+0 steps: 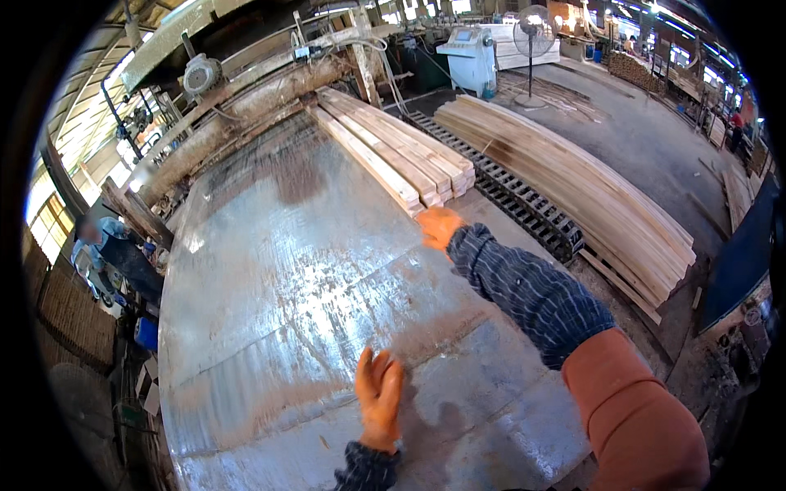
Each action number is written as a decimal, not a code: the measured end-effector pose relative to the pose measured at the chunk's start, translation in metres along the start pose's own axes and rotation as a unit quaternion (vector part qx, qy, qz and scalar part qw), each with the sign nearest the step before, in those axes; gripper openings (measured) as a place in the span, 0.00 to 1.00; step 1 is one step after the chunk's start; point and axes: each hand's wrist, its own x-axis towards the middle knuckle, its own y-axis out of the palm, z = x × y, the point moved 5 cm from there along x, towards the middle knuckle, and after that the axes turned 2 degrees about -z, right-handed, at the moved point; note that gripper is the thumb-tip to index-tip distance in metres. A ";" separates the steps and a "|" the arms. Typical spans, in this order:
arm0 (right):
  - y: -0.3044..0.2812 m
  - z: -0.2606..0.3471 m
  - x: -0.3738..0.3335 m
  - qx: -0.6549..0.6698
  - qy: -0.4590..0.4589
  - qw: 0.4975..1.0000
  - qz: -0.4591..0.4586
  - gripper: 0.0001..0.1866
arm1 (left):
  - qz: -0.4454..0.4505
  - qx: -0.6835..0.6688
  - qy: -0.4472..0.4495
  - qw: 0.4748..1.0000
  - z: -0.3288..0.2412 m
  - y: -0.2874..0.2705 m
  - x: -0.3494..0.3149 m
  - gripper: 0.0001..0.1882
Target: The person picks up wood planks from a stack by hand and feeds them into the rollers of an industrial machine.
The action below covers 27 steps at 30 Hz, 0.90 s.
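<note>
I'm holding the orange-gloved right grip (440, 227) at the near end of the board stack (393, 151), apparently touching it. Its fingertips are partly hiding from me, so I cannot tell whether they are pinching a board or only pressing. The stack is lying lengthwise along the right side of the metal tabletop (270, 327), its near ends roughly lining up, which is probably putting several boards within one reach. I'm holding the left grip (380, 401) nearer my body, over the tabletop, fingers loosely parted and pinching nothing; I'm guessing it is hanging free because the right is managing the contact alone. To the stack's right, a black link track (524, 200) is running alongside, separating it from a wider board pile (565, 180). Striped sleeve covers (528, 286) are wrapping both forearms, likely keeping dust out.
</note>
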 end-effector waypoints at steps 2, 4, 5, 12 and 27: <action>0.038 0.029 -0.020 0.054 -0.054 0.995 0.056 0.26 | -0.095 0.000 -0.035 0.995 -0.009 -0.049 -0.033 0.35; 0.057 0.007 -0.056 0.023 0.003 0.996 0.081 0.25 | -0.127 -0.004 -0.039 0.991 -0.012 -0.068 -0.050 0.34; 0.055 -0.002 -0.070 0.070 0.019 0.996 0.044 0.24 | -0.134 -0.012 -0.040 0.990 -0.010 -0.074 -0.055 0.34; 0.014 0.013 -0.159 0.540 0.373 0.754 0.035 0.27 | -0.066 -0.005 -0.030 0.997 0.005 -0.061 -0.057 0.31; -0.292 0.181 -0.723 0.424 0.581 0.608 -0.335 0.26 | 0.378 0.081 -0.147 0.910 0.068 0.159 -0.193 0.27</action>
